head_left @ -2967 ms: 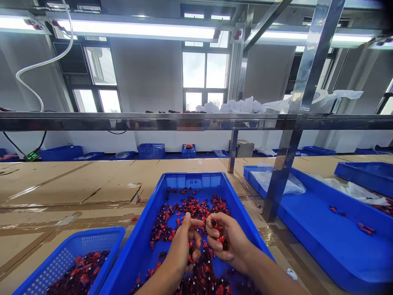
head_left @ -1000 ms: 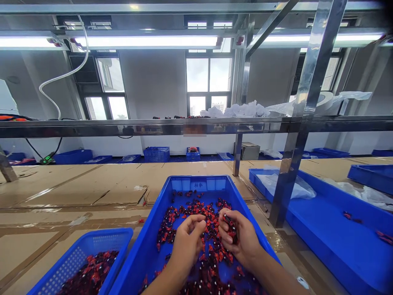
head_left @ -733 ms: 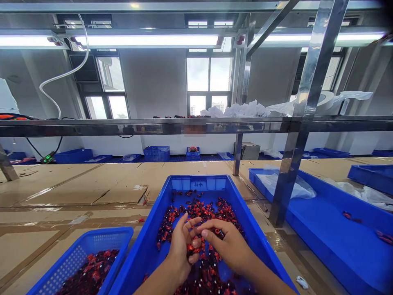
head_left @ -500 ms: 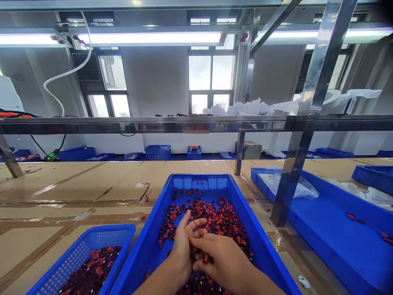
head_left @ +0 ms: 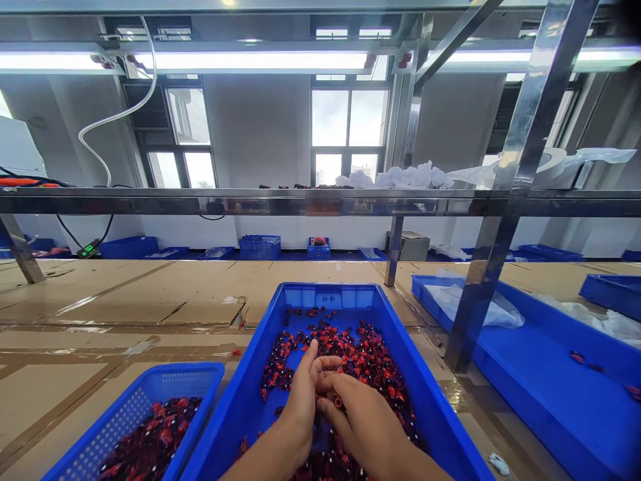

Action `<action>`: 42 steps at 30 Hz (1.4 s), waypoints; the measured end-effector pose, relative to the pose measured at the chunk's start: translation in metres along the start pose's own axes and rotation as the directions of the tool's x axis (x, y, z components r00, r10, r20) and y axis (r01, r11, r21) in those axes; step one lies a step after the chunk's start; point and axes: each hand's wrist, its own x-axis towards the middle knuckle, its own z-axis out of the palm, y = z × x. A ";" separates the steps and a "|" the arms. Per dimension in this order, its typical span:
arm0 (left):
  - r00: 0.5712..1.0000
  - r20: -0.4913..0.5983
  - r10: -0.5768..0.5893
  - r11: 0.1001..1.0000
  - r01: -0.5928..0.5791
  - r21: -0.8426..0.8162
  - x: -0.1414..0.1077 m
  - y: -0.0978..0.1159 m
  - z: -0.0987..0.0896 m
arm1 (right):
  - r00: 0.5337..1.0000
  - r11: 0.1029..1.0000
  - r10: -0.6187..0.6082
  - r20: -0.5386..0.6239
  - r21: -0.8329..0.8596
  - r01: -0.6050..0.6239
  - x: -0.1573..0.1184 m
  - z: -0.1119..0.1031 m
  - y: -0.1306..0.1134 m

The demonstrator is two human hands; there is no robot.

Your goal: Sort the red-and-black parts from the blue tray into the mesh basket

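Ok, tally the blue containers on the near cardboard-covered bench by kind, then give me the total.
Solid blue trays: 3 (the central tray, the long right tray, the far-right tray)
Perforated blue baskets: 1 (the lower-left basket)
Total: 4

The bench (head_left: 125,294) is just flattened cardboard taped down, running off to the far end of the room. Right in the middle near me sits a big blue plastic tray (head_left: 325,294), with a blue mesh basket (head_left: 150,381) just beside it on the left. A wider blue tray (head_left: 541,407) is off to the right, another (head_left: 611,294) sits past it, and there's a little white scrap (head_left: 498,463) at the near right. A few red bits (head_left: 236,351) are stuck on the cardboard too.
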 end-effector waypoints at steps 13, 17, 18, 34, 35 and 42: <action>0.997 -0.058 0.050 0.995 -0.044 0.092 -0.003 -0.004 0.008 | 0.999 0.997 0.035 -0.011 -0.072 -0.035 0.003 -0.009 0.005; 0.997 -0.050 0.064 0.967 -0.049 0.250 0.000 -0.005 0.008 | 0.992 0.996 0.079 -0.103 0.047 -0.075 0.006 -0.021 0.015; 0.997 -0.035 0.070 0.954 -0.057 0.295 0.001 -0.007 0.007 | 0.991 0.997 0.075 -0.115 0.031 -0.072 0.007 -0.024 0.017; 0.995 0.004 -0.096 0.960 0.092 0.264 -0.001 -0.012 0.010 | 0.997 0.999 -0.014 -0.080 0.048 0.018 0.006 -0.041 0.019; 0.996 0.002 -0.093 0.973 0.091 0.211 -0.002 -0.010 0.011 | 0.996 0.994 -0.042 -0.077 0.097 0.049 0.006 -0.042 0.019; 0.999 -0.042 0.013 0.989 -0.007 0.147 -0.003 -0.002 0.009 | 0.990 0.994 -0.105 -0.093 -0.017 0.103 0.007 -0.032 0.025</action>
